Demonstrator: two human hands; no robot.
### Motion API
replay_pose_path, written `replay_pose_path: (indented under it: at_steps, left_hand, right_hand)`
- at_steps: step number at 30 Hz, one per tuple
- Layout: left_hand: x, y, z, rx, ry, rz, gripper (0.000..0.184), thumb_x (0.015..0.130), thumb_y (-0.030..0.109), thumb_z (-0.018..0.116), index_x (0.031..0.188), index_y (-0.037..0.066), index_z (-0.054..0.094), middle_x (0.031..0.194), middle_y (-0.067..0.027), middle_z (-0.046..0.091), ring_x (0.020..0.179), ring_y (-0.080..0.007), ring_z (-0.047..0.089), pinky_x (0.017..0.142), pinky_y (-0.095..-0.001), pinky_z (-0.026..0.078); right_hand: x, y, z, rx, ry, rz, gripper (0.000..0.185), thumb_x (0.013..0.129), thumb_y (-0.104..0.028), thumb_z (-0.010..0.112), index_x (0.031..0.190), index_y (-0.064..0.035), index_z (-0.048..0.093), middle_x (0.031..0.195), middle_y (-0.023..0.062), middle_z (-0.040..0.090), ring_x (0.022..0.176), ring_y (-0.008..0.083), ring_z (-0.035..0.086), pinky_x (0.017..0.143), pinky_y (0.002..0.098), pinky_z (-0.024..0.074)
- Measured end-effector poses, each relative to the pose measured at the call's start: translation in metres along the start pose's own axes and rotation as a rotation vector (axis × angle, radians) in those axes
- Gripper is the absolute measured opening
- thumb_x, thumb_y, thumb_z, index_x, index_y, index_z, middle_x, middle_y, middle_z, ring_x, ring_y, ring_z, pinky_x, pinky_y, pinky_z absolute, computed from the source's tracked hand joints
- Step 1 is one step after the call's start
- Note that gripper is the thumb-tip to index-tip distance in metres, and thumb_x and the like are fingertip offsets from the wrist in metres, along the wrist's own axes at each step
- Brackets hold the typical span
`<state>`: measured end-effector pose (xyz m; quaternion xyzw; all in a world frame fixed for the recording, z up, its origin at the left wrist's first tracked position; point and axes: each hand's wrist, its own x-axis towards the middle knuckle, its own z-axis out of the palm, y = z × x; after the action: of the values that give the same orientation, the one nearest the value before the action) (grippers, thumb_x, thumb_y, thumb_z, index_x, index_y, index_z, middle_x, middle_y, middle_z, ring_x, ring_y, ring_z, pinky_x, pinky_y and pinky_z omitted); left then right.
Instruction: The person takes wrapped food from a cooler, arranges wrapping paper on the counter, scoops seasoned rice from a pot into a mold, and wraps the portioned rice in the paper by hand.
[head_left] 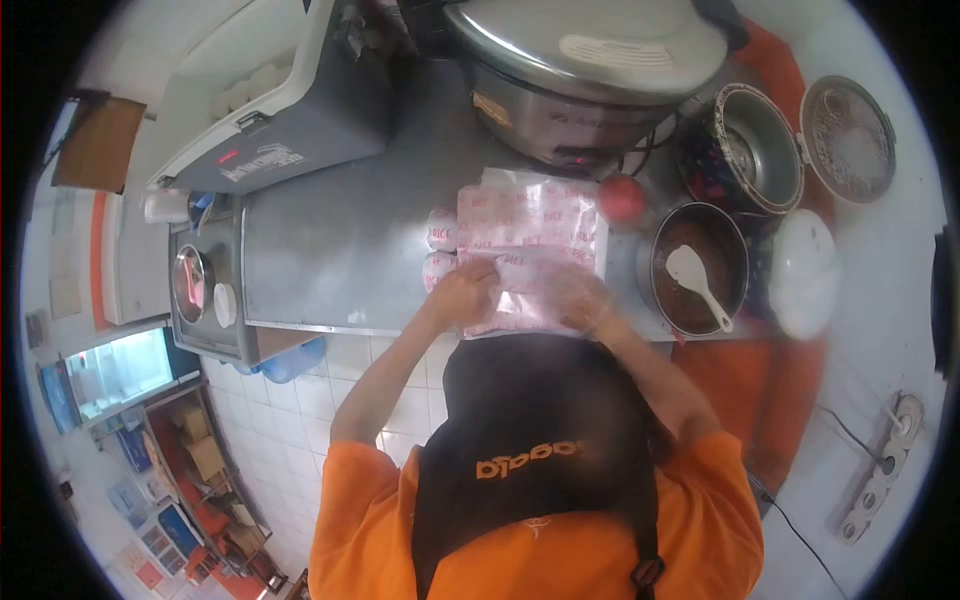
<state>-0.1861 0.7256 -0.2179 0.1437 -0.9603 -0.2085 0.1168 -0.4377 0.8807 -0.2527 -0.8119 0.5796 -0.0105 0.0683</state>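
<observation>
On the steel counter (330, 270), printed paper (530, 215) is lying at the front edge, the left hand (466, 293) holding its left side, the right hand (582, 298) too blurred to tell its grip, and is presumably handling as light, flexible, tearable, best held at both sides.

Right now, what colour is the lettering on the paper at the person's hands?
Pinkish red, on pale, pink-tinted paper; the head view shows it best.
</observation>
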Motion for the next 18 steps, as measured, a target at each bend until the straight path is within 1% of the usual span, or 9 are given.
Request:
replay_pose_path:
  at_steps: [1,3,4,7,9,12,15,16,18]
  left_hand:
    - [0.005,0.005,-0.003,-0.013,0.021,-0.030,0.025,0.082,0.007,0.067,0.107,0.006,0.073,0.116,-0.0099,0.072,0.111,-0.0294,0.068,0.093,-0.0410,0.059]
    - [0.003,-0.003,0.004,-0.024,-0.136,-0.144,0.028,0.081,0.007,0.070,0.109,0.005,0.072,0.118,-0.0117,0.072,0.112,-0.0306,0.068,0.092,-0.0428,0.059]
    - [0.003,-0.008,0.009,-0.026,-0.212,-0.199,0.030,0.081,0.007,0.071,0.111,0.005,0.072,0.118,-0.0126,0.071,0.113,-0.0312,0.067,0.091,-0.0437,0.059]
    - [0.011,-0.013,0.024,-0.026,-0.139,-0.364,0.030,0.080,0.008,0.073,0.110,0.006,0.072,0.114,-0.0117,0.070,0.111,-0.0328,0.067,0.086,-0.0457,0.059]
    - [0.027,-0.002,0.025,0.017,0.074,-0.491,0.017,0.082,0.009,0.068,0.099,0.007,0.070,0.108,-0.0109,0.067,0.112,-0.0320,0.065,0.079,-0.0458,0.059]
    - [0.038,0.014,0.021,0.116,0.070,-0.580,0.014,0.084,0.009,0.067,0.098,0.008,0.071,0.109,-0.0111,0.065,0.114,-0.0340,0.062,0.076,-0.0461,0.058]
    - [0.039,0.028,0.033,0.147,0.018,-0.646,0.021,0.085,0.011,0.067,0.104,0.010,0.075,0.114,-0.0128,0.063,0.114,-0.0371,0.061,0.079,-0.0468,0.058]
    - [0.037,0.030,0.039,0.147,0.021,-0.675,0.023,0.085,0.012,0.067,0.107,0.011,0.076,0.116,-0.0135,0.063,0.114,-0.0381,0.061,0.079,-0.0470,0.058]
    - [0.024,0.038,0.049,-0.068,0.202,-0.685,0.024,0.095,0.019,0.065,0.114,0.010,0.075,0.114,-0.0154,0.064,0.112,-0.0362,0.062,0.086,-0.0459,0.056]
  right_hand:
    - [0.005,-0.002,-0.004,-0.023,0.020,-0.011,0.030,0.091,-0.016,0.055,0.117,-0.0042,0.067,0.100,0.0135,0.073,0.096,0.0295,0.070,0.084,0.0422,0.0580]
    - [0.003,-0.006,-0.016,0.085,0.305,0.003,0.035,0.094,-0.019,0.054,0.124,-0.0046,0.064,0.098,0.0136,0.074,0.095,0.0303,0.071,0.083,0.0447,0.0581]
    - [0.004,-0.006,-0.011,0.131,0.237,0.067,0.034,0.095,-0.020,0.053,0.124,-0.0052,0.064,0.099,0.0149,0.074,0.095,0.0314,0.072,0.083,0.0457,0.0583]
    - [0.018,-0.004,0.008,0.289,0.008,0.310,0.033,0.098,-0.020,0.051,0.125,-0.0057,0.064,0.103,0.0190,0.071,0.098,0.0349,0.072,0.083,0.0480,0.0588]
    - [0.034,-0.005,0.016,0.413,-0.170,0.560,0.032,0.099,-0.018,0.051,0.125,-0.0043,0.064,0.105,0.0223,0.069,0.099,0.0376,0.072,0.083,0.0488,0.0590]
    - [0.037,-0.004,0.023,0.333,0.192,0.507,0.032,0.100,-0.016,0.049,0.127,-0.0031,0.061,0.109,0.0267,0.066,0.098,0.0411,0.071,0.083,0.0515,0.0579]
    - [0.042,-0.007,0.001,0.357,0.110,0.594,0.032,0.100,-0.018,0.050,0.128,-0.0036,0.059,0.109,0.0281,0.067,0.097,0.0413,0.070,0.083,0.0532,0.0566]
    - [0.039,-0.004,0.011,0.387,0.152,0.575,0.031,0.099,-0.019,0.051,0.125,-0.0044,0.061,0.110,0.0240,0.067,0.100,0.0395,0.069,0.085,0.0504,0.0559]
    - [0.033,-0.001,0.029,0.450,0.240,0.536,0.028,0.098,-0.019,0.053,0.119,-0.0060,0.066,0.113,0.0159,0.069,0.105,0.0358,0.067,0.090,0.0449,0.0547]
